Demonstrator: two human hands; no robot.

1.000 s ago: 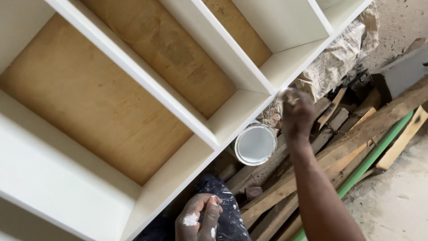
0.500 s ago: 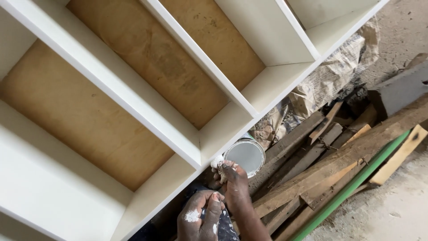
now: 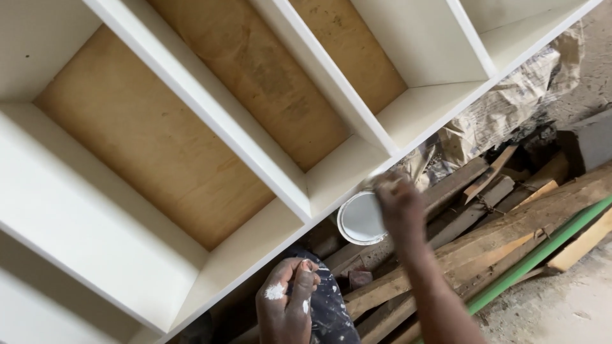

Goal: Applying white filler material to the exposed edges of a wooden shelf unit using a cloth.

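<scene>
So the right hand (image 3: 398, 207) is up at the front edge of the white shelf unit (image 3: 331, 185), right where one of the upright dividers meets the outer frame, and it's blurred enough that I can't really make out the fingers. It looks closed around something pale at the tip, maybe a brush or a rag, but I honestly cannot tell what. Just beside it, on the side toward the left hand and almost touching, sits the open paint can (image 3: 361, 218), round, full of white paint, tucked right under the shelf edge on the scrap wood. That's the relation that matters here: the can lies between the two hands but much nearer the right one. The painted edge runs as a long diagonal from lower left to upper right across the view, so the right hand works along that line. The left hand (image 3: 287, 309) is down at the bottom, well apart from the shelf edge, fingers curled in loosely with white paint smears on the knuckles, resting against a dark paint-splattered cloth (image 3: 331, 312). Planks (image 3: 510, 223) and a green pipe (image 3: 548, 248) lie beyond, roughly parallel to that edge.
</scene>
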